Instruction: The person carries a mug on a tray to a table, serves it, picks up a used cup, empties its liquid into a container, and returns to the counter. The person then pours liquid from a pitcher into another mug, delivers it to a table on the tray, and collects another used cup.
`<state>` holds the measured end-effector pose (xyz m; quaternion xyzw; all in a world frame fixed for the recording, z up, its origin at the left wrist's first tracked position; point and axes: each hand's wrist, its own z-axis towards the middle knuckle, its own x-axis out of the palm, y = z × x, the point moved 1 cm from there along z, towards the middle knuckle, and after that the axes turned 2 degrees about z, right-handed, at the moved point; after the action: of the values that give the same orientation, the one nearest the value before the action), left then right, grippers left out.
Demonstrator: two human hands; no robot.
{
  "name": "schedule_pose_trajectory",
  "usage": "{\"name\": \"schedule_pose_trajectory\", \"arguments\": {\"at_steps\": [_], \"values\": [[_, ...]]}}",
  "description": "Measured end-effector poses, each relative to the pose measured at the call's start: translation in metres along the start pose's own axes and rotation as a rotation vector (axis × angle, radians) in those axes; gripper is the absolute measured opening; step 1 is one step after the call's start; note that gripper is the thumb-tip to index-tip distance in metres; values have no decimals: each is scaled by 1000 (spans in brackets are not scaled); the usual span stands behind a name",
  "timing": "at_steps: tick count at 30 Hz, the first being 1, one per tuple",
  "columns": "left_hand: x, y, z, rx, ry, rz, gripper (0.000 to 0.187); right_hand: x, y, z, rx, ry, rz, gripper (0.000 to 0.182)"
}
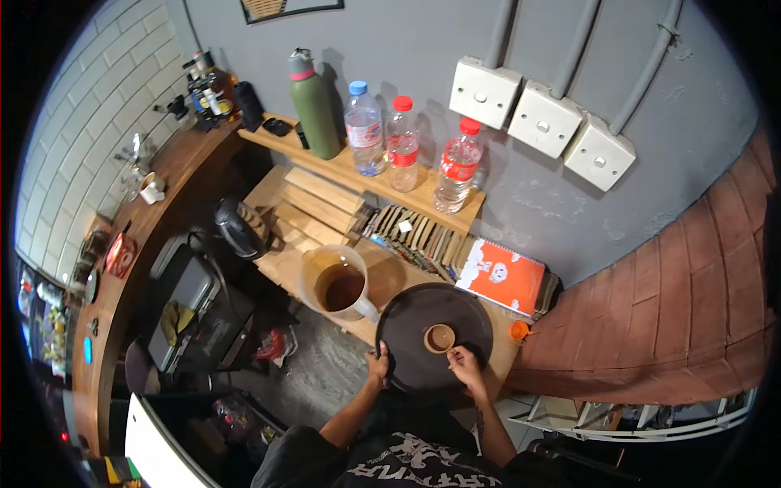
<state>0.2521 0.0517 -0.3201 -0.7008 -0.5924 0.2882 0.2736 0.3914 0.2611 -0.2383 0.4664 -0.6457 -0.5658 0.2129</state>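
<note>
Cup [440,337] in right hand [468,370], dark tray [407,333], illegible bottle labels [460,167]

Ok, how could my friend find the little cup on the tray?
Below the grey wall is a wooden bench, with a round dark tray towards its right end. On that tray, beside the right hand, is the small brown cup, smaller than the tall translucent jug nearby.
</note>
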Motion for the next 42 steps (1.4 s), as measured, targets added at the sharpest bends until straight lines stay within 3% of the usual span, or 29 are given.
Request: {"name": "schedule_pose_trajectory", "arguments": {"at_steps": [3,5,7,8,12,15,18,24,29,35,42], "values": [[-11,-14,-16,83,73,93,81,-7,12,2,194,177,76,21],[-23,-13,-24,92,41,94,72,-8,8,5,231,242,103,26],[-42,-5,-31,71,203,98,59,-8,5,4,284,230,276,27],[-53,14,-26,142,228,11,44,-8,0,5,263,237,357,26],[-79,15,-75,112,273,-226,29,-4,-2,3,330,229,482,23],[-98,10,-103,75,305,-174,30,6,7,-6,368,329,551,19],[-114,17,-112,170,211,-266,30,24,35,-20,496,414,574,20],[-168,6,-153,311,17,-313,23,89,67,-36,444,823,276,19],[-239,23,-211,321,-159,-431,27,184,124,-73,289,1204,-19,22],[-338,61,-299,453,-439,-259,37,304,176,-185,180,1547,-132,24],[-436,124,-413,556,-681,-379,74,415,176,-343,218,1991,-183,26]]}}
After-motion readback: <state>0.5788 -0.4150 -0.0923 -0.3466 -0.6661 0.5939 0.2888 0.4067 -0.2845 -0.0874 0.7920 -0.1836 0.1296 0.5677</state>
